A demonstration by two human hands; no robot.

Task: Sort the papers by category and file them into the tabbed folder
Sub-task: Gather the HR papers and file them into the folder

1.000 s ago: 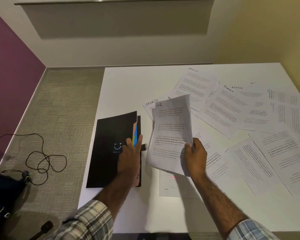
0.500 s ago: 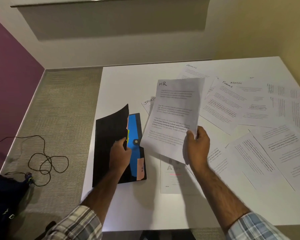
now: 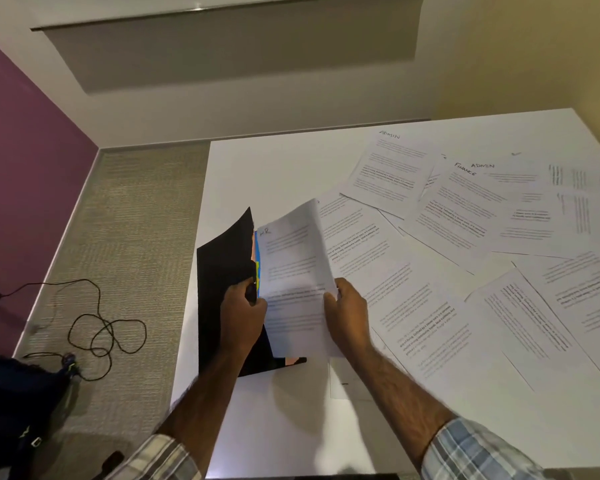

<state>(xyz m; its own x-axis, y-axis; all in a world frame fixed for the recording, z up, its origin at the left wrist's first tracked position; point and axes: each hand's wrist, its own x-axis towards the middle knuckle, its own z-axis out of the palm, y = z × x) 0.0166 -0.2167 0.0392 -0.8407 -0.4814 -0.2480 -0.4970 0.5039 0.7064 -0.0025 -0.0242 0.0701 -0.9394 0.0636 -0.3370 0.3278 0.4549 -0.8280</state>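
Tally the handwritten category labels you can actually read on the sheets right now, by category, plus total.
ADMIN sheets: 2
FINANCE sheet: 1
HR sheet: 1, gripped by the right hand at the folder that the left hand holds open
Total: 4; labels on the other sheets are hidden or blurred.

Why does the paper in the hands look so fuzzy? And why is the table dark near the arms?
Head view: the HR sheet, pinched by the right hand, is smeared, probably motion blur; same view: soft arm shadows darken the white table below the black folder the left hand grips.
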